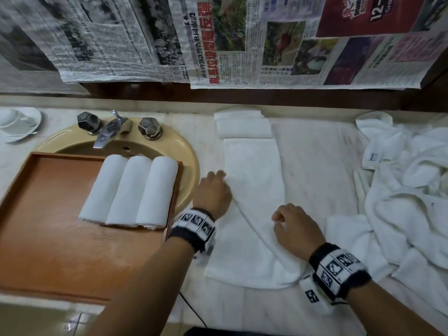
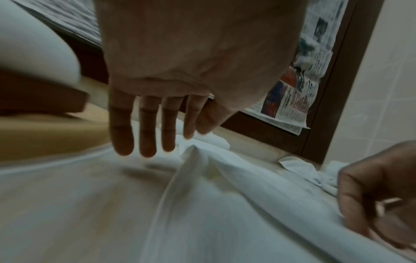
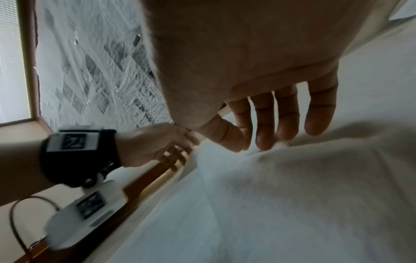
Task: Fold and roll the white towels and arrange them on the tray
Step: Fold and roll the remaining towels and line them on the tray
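A long white towel (image 1: 252,170) lies lengthwise on the counter, its near part folded over along a slanting ridge (image 2: 202,178). My left hand (image 1: 213,187) rests at its left edge, fingers straight (image 2: 146,138) and just over a raised crease. My right hand (image 1: 295,229) has curled fingers and grips the folded ridge closer to me (image 3: 249,146). The brown tray (image 1: 48,238) sits to the left over the basin. Three rolled white towels (image 1: 128,190) lie side by side at its right end.
Two small folded towels (image 1: 242,127) lie at the back of the counter. A heap of loose white towels (image 1: 400,190) fills the right side. The beige sink (image 1: 191,166) and tap (image 1: 109,132) are behind the tray, a cup and saucer (image 1: 17,122) far left. Newspaper (image 1: 242,44) covers the mirror.
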Demonstrator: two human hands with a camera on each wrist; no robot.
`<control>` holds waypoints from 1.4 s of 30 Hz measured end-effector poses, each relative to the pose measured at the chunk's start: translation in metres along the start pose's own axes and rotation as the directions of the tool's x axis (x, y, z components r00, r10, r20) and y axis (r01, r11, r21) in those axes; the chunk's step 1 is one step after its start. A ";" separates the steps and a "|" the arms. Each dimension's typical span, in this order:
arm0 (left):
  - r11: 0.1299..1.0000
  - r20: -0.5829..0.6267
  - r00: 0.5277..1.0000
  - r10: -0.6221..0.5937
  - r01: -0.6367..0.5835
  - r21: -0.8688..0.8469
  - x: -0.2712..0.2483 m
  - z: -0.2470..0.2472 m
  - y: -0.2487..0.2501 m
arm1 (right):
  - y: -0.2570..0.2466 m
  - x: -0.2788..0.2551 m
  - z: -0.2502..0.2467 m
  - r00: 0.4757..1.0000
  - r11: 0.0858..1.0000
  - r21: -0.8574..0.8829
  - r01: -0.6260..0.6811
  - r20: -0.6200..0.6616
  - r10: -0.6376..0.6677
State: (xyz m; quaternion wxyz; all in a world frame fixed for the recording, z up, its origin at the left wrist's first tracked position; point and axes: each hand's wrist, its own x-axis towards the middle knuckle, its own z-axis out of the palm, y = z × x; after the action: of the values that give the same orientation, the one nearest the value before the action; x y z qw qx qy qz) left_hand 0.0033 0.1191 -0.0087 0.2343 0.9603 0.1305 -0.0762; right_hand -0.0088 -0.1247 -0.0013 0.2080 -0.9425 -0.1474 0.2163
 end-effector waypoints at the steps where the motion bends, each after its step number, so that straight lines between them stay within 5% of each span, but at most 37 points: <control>1: 0.998 0.018 0.998 -0.056 0.056 0.008 -0.019 0.003 -0.008 | -0.001 -0.004 0.002 1.000 1.000 -0.011 0.017 0.003 -0.017; 5: 0.970 0.043 0.972 -0.230 0.226 0.089 -0.080 0.023 -0.019 | -0.008 -0.010 0.009 0.997 0.979 -0.194 0.063 0.054 -0.054; 9: 0.963 -0.035 0.971 -0.234 0.237 0.126 -0.097 0.050 -0.018 | -0.013 -0.009 0.007 0.997 0.973 -0.229 0.004 0.075 0.014; 15: 0.979 -0.088 0.975 -0.203 0.200 -0.049 -0.097 0.047 -0.013 | -0.035 -0.011 -0.016 0.965 0.931 -0.361 -0.055 0.219 0.142; 19: 0.943 -0.027 0.993 -0.119 0.104 -0.317 -0.101 0.040 -0.022 | -0.063 -0.020 -0.025 0.976 0.932 -0.359 0.046 0.214 0.034; 23: 0.864 0.131 0.984 -0.122 0.171 -0.473 -0.096 0.022 -0.032 | -0.107 -0.038 -0.014 0.975 0.928 -0.310 0.208 0.146 -0.170; 27: 0.779 0.257 0.952 -0.168 0.288 -0.557 -0.082 0.008 -0.029 | -0.124 -0.050 0.023 0.943 0.924 -0.251 0.289 0.243 -0.229; 34: 0.809 0.273 0.935 -0.225 0.336 -0.482 -0.077 0.014 -0.028 | -0.080 -0.067 0.056 0.901 0.882 -0.318 0.347 0.374 -0.219; 39: 0.863 0.223 0.949 -0.223 0.298 -0.407 -0.077 0.019 -0.029 | -0.060 -0.063 0.043 0.829 0.934 -0.108 0.341 0.502 -0.245; 42: 0.847 0.240 0.934 -0.263 0.343 -0.407 -0.073 0.017 -0.023 | -0.048 -0.039 0.038 0.941 0.960 -0.064 0.272 0.226 -0.251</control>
State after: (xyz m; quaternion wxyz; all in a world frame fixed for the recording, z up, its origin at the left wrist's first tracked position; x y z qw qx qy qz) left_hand -0.0744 0.1152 -0.0180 0.4417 0.8383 0.2738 -0.1650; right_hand -0.0695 -0.0853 0.0029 0.1727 -0.8942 -0.3032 0.2806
